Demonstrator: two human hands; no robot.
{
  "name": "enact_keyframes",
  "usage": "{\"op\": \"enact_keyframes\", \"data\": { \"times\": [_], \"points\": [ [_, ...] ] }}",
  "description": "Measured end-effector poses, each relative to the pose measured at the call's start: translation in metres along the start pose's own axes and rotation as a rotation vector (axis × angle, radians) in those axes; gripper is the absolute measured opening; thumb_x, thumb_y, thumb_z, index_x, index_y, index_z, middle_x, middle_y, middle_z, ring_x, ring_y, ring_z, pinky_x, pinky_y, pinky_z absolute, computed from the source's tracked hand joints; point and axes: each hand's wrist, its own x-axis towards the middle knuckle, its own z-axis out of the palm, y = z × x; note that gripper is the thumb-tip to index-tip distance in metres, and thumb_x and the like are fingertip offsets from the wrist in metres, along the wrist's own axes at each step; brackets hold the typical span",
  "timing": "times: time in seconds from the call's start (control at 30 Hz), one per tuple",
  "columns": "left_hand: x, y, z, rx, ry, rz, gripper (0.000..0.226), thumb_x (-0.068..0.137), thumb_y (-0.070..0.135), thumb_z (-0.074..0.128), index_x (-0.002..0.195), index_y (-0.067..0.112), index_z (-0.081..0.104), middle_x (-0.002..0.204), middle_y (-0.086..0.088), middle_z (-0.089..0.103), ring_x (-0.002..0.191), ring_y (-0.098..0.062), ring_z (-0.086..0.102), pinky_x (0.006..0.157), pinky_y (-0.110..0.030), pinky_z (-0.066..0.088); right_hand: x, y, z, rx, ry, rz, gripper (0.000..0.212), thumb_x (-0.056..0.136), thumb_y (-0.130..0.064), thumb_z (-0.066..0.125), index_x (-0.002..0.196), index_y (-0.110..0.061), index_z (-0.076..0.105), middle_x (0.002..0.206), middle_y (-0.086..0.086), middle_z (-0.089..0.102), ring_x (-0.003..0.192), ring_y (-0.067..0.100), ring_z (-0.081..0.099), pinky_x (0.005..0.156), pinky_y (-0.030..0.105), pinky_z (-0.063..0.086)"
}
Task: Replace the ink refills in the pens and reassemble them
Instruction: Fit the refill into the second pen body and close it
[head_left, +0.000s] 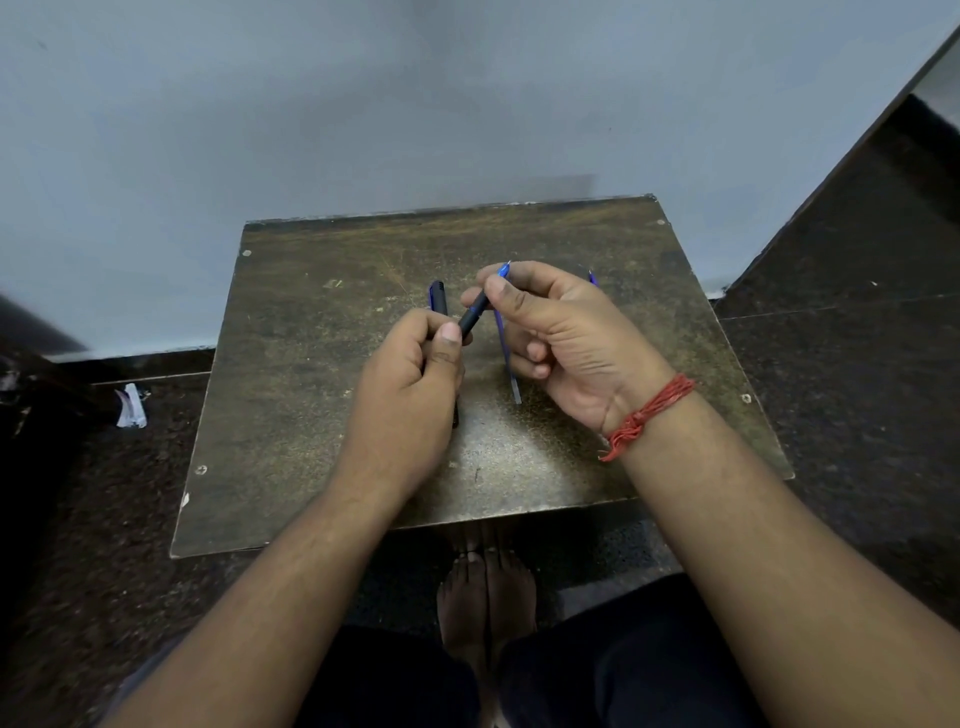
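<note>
Both hands hold one dark pen (474, 317) slanted above the small brown table (311, 395). My left hand (410, 395) is closed around its lower barrel. My right hand (566, 338) pinches the upper grip section, where a blue tip (504, 270) pokes out past the fingers. A thin blue refill (506, 358) runs down from under my right fingers toward the tabletop; I cannot tell if it rests on the table. Another dark pen (438, 296) with a blue clip lies behind my left hand. A small blue piece (592, 279) shows beyond my right hand.
The table stands against a pale wall (363, 104) on a dark speckled floor (857, 364). A crumpled white scrap (131, 406) lies on the floor to the left. Bare feet (485, 597) and dark-clothed knees are just below the table's near edge.
</note>
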Motion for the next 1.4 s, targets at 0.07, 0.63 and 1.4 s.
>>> {"op": "enact_keyframes", "data": {
  "times": [0.07,0.63,1.4],
  "points": [
    [0.0001,-0.0004,-0.0008,-0.017,-0.001,-0.012,0.025,0.107,0.027,0.044,0.094,0.01,0.057,0.057,0.012,0.05,0.048,-0.002,0.041,0.046,-0.019,0.035,-0.0013,-0.0019,-0.0015,0.049,-0.041,0.007,0.016,0.095,-0.004,0.058,0.11,-0.006,0.063,0.11,0.013,0.071,0.039,0.002,0.034,0.036,0.016,0.026],
    [-0.0004,0.0006,0.0002,-0.051,0.017,-0.027,0.018,0.105,0.025,0.051,0.089,0.023,0.059,0.056,0.017,0.052,0.047,-0.001,0.041,0.044,-0.016,0.033,-0.0022,-0.0021,0.0003,0.047,-0.016,0.033,0.019,0.097,-0.005,0.054,0.113,-0.004,0.065,0.115,0.016,0.072,0.04,0.001,0.036,0.036,0.016,0.025],
    [0.0002,0.0017,-0.0002,0.022,0.04,0.093,0.008,0.096,0.027,0.057,0.089,0.026,0.059,0.072,0.014,0.055,0.066,-0.002,0.048,0.062,-0.023,0.041,-0.0022,0.0021,0.0062,-0.003,0.018,-0.02,0.011,0.098,-0.013,0.058,0.091,-0.01,0.066,0.092,0.008,0.074,0.037,0.002,0.033,0.035,0.016,0.021]
  ]
}}
